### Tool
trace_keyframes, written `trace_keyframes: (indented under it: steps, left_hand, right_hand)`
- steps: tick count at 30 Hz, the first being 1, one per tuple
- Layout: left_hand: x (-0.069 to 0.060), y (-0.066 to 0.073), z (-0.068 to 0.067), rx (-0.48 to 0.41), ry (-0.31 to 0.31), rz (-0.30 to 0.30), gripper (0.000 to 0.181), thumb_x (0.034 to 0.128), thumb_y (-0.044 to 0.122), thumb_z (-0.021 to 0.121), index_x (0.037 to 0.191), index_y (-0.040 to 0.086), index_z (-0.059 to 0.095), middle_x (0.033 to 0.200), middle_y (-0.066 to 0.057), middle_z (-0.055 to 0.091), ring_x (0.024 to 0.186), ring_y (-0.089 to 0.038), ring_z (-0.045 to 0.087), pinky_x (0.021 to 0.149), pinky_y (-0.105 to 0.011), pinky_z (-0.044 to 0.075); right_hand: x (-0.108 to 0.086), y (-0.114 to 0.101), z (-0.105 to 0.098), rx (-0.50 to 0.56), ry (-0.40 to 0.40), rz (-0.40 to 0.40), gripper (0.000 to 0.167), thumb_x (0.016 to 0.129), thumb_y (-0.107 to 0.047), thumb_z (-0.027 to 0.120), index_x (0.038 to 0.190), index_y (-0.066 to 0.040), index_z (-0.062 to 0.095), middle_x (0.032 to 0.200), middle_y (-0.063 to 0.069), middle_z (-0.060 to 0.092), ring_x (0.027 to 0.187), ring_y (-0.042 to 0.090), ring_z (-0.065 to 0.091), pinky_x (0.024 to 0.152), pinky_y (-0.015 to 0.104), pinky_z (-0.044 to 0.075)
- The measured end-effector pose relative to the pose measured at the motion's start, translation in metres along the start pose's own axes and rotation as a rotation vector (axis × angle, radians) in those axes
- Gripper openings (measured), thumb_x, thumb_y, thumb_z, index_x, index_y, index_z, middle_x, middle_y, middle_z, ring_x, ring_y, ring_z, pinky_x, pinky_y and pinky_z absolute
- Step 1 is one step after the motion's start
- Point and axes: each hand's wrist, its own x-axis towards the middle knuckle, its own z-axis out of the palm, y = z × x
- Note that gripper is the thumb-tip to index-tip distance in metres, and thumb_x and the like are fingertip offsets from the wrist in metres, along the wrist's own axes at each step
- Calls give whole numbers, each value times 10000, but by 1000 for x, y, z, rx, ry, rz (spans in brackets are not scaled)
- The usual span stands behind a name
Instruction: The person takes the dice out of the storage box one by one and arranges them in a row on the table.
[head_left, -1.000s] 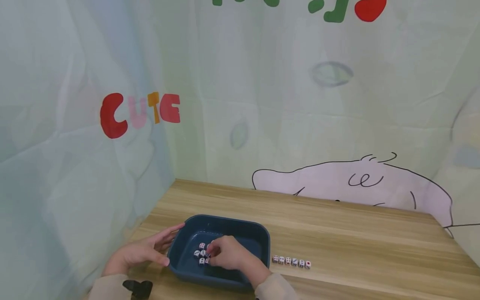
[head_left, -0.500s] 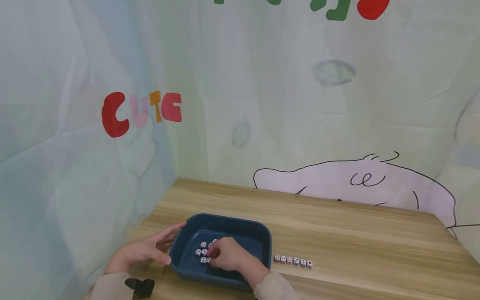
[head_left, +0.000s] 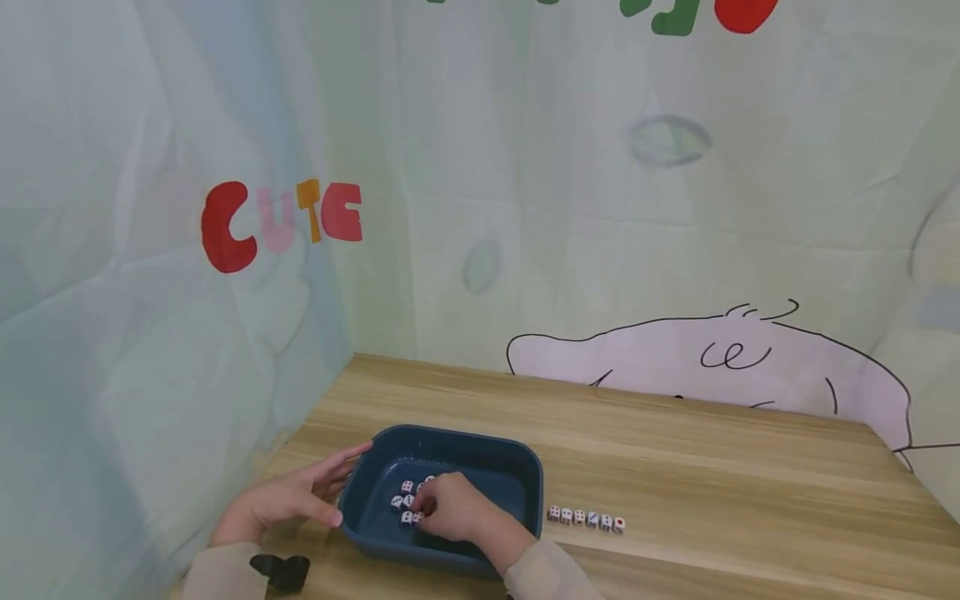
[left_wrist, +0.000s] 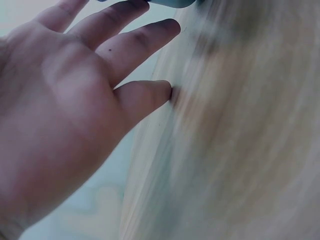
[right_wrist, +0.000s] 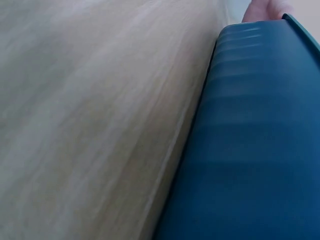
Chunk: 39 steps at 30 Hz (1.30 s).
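Blue tray flat on the wooden table; loose dice clustered on its floor, left of centre, some hidden by fingers. Row of six dice on the table, just beyond the tray's right wall; presumably lined up there to keep them apart from the cluster, within short reach.

Left hand: at the tray's left end, fingertips and thumb at the wall, probably bracing it against sliding. Fingers extended and spread, thumb well apart from them; no clamp on the rim.

Right hand: lowered into the tray from the right, fingers bent, tips down among the loose dice. Cannot tell whether thumb and finger pinch a die; right wrist view shows mainly tray wall and table.
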Motion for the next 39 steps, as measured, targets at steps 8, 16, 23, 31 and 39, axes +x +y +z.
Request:
trace_keyframes:
  steps: [8,16,23,31,39]
  left_hand:
    - [1,0,-1,1,-3,-3,969,868,184,712,1550,86,30,1536,-356,98,1375,-566,132,1023,-322,318]
    - [2,0,-1,-4,-4,4,970,868,174,711,1547,73,25,1536,-358,87,1374,-573,112,1025,-307,311]
    - [1,-1,0,4,9,11,973,857,167,719,1544,64,38,1528,-364,116,1372,-568,133,1023,-279,309]
    - [0,-1,0,9,10,16,974,861,175,719,1541,52,32,1524,-373,104,1366,-577,131,1016,-245,312]
    - [0,0,0,19,7,13,974,862,186,720,1543,62,35,1524,-370,117,1366,-578,134,1040,-335,294]
  right_hand:
    - [0,1,1,-42,0,-8,95,806,-23,719,888,-56,755,723,-41,655,651,0,516,647,168,456]
    - [-4,6,-3,-91,3,-25,101,788,-31,717,876,-64,755,726,-59,657,655,-11,523,642,166,461]
    - [-12,12,-16,-54,40,-86,121,773,-30,717,890,-44,743,773,-49,675,690,-23,540,671,164,476]
    - [-28,19,-38,10,60,-56,157,797,-34,707,951,-17,733,825,-37,661,743,6,572,698,194,494]
    - [-46,26,-60,33,101,-71,175,819,-43,698,990,-12,720,846,-29,636,752,26,565,678,203,487]
